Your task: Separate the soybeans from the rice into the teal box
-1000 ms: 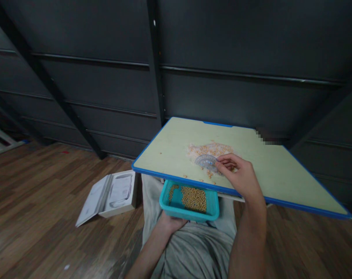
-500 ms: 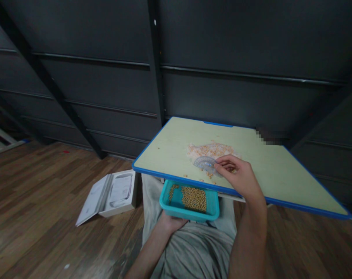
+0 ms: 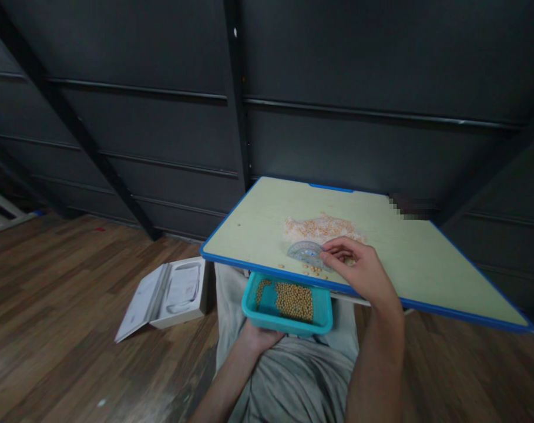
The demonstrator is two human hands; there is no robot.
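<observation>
A clear half-round protractor (image 3: 305, 252) is pinched by its right end in my right hand (image 3: 357, 264), low over the tabletop (image 3: 407, 247). Just behind it lies a patch of white grains mixed with yellowish bits (image 3: 322, 228). Several round soybeans (image 3: 314, 270) sit loose between the protractor and the table's near edge. My left hand (image 3: 260, 338) grips the near side of a turquoise plastic basket (image 3: 253, 314), its fingers mostly hidden underneath. Soybeans (image 3: 294, 301) cover part of the basket's floor, and the basket is held over my lap, against the table's edge.
The table has a raised-looking blue rim (image 3: 249, 263). On the wooden floor to the left lies an opened white box (image 3: 178, 294) with papers in it. A dark panelled wall (image 3: 161, 117) stands right behind the table. A pixelated patch covers the table's back right.
My right hand has shifted the protractor slightly left and toward me. The loose soybeans near the edge have moved a little. My left hand and the basket stay put.
</observation>
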